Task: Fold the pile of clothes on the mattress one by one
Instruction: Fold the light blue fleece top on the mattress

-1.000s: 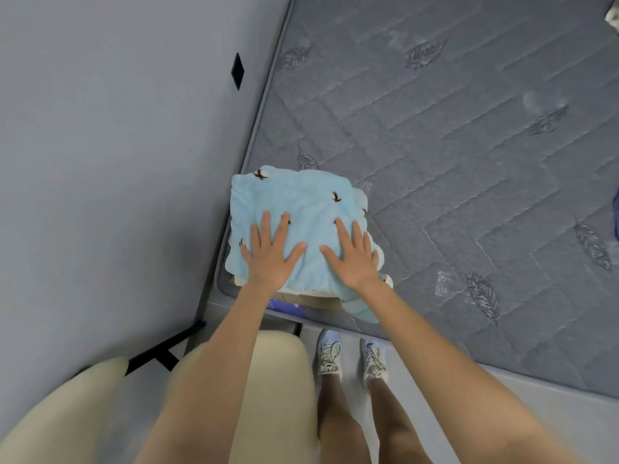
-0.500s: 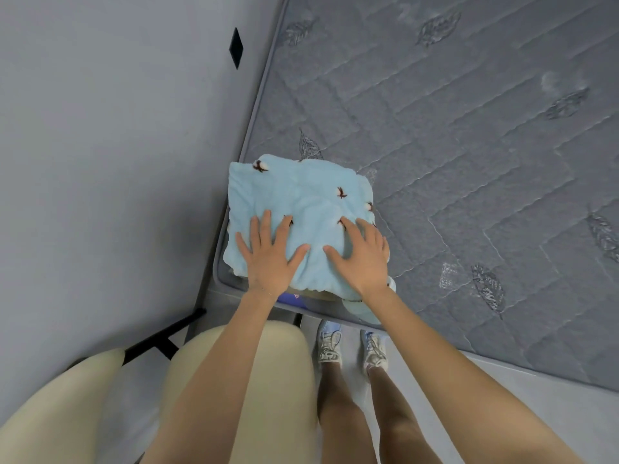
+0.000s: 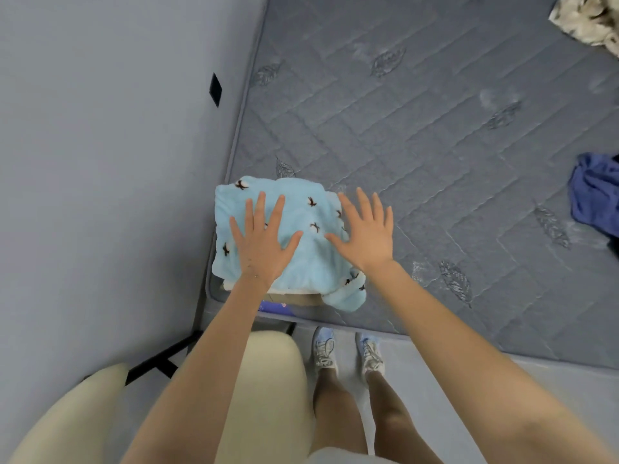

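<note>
At the near left corner of the mattress [image 3: 435,162], close against the wall [image 3: 100,162], lay a folded light-blue garment [image 3: 301,262] printed with small dark birds. It sat on top of a stack whose lower layers showed only as a cream edge and a tan edge at the front. The left hand [image 3: 263,244] rested flat on the blue cloth, fingers spread and gripping nothing. The right hand [image 3: 366,234] was also open with its fingers fanned, over the garment's right edge and partly over bare mattress; whether it touched the cloth could not be told.

The step looked like smoothing and settling the finished fold. Doing it well would mean pressing with flat palms from the middle outward, so trapped air and wrinkles left without dragging the layers beneath out of line. A loose lobe of blue fabric [image 3: 348,296] hung off the front right corner and probably wanted tucking under. Well apart at the right edge lay a crumpled dark-blue piece [image 3: 594,195], and a patterned cream piece [image 3: 589,18] at the far right corner, both seemingly unfolded.
</note>
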